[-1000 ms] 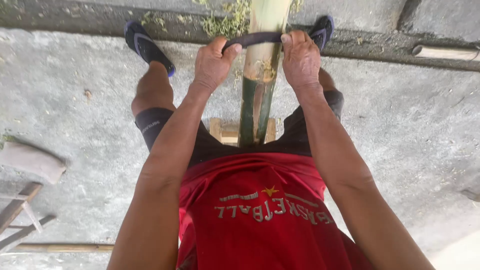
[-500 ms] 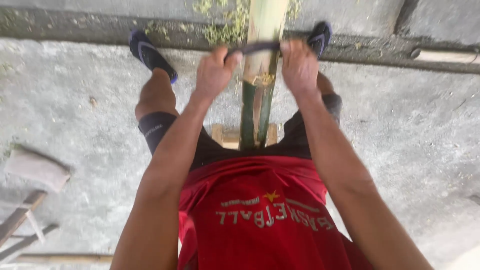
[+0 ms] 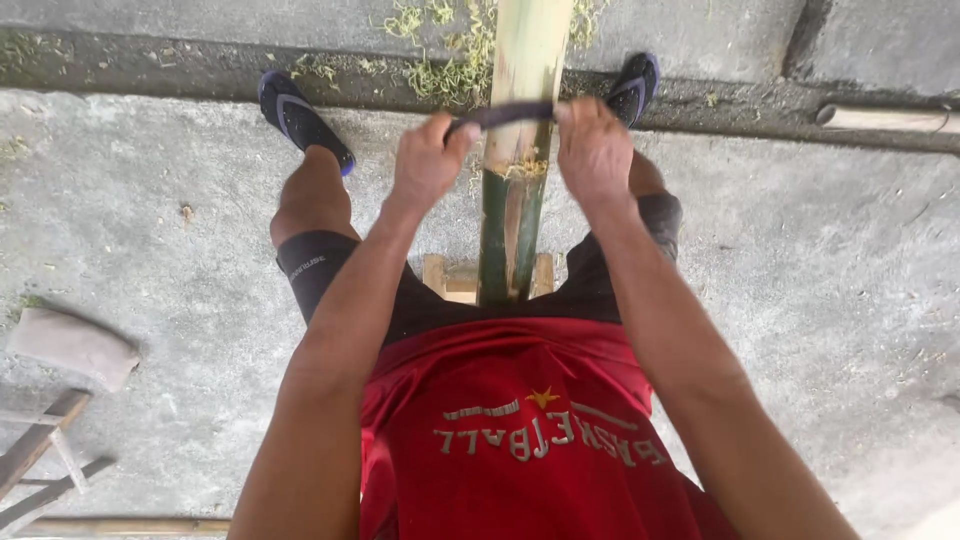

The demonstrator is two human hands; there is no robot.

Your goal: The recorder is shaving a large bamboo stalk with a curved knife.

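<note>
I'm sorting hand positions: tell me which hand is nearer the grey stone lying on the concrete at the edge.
Left. The left hand grips the dark blade on the bamboo pole's side facing the grey stone; the right hand grips it on the pole's far side.

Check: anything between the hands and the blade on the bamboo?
Nothing visible. Left hand and right hand each already grip an end of the dark blade, which lies across the bamboo.

Surroundings: concrete yard floor, seated work spot

Green shavings (image 3: pixel 450 60) at top centre; pale pole (image 3: pixel 885 118) at upper right; grey block (image 3: pixel 72 345) on wooden pieces (image 3: pixel 40 465) at lower left; small wooden stool (image 3: pixel 455 278) at centre; dark sandals (image 3: pixel 300 118) above.
</note>
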